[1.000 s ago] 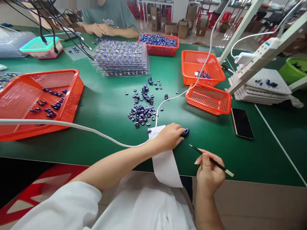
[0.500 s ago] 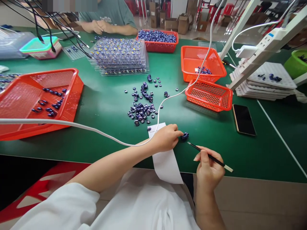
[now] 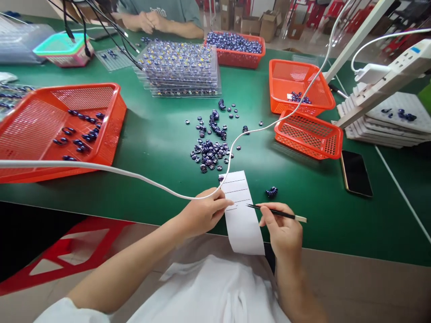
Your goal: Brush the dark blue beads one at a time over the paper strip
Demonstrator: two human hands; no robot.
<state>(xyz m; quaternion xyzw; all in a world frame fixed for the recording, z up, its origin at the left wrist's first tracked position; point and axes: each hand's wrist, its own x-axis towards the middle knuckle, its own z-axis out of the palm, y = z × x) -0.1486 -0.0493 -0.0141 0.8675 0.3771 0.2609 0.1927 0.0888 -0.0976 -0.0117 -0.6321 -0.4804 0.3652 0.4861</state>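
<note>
My right hand [image 3: 286, 229] grips black tweezers [image 3: 281, 212] with a pale rear end. Their tips point left, over a white paper strip [image 3: 245, 231] marked with dark cross lines. At the strip's left edge is my left hand [image 3: 205, 211], thumb and forefinger closed together; anything between them is too small to make out. Just right of the strip lies a curled row of shiny dark-blue beads [image 3: 271, 192]. Beyond the strip a loose pile of similar beads [image 3: 210, 154] is spread on the green table [image 3: 161, 148]. One bead touches the strip's top left corner.
A white cable [image 3: 134, 178] crosses above my left hand. Orange baskets stand left [image 3: 114, 121] and right [image 3: 308, 134], near a phone [image 3: 356, 172]. Stacked clear trays [image 3: 182, 72] and a red bin of beads [image 3: 240, 56] sit farther back. Opposite, a person rests clasped hands.
My left hand has let go of the curled bead row and drawn back left to the paper strip, uncovering its lines. My right hand has moved left with the tweezers. The view has shifted.
</note>
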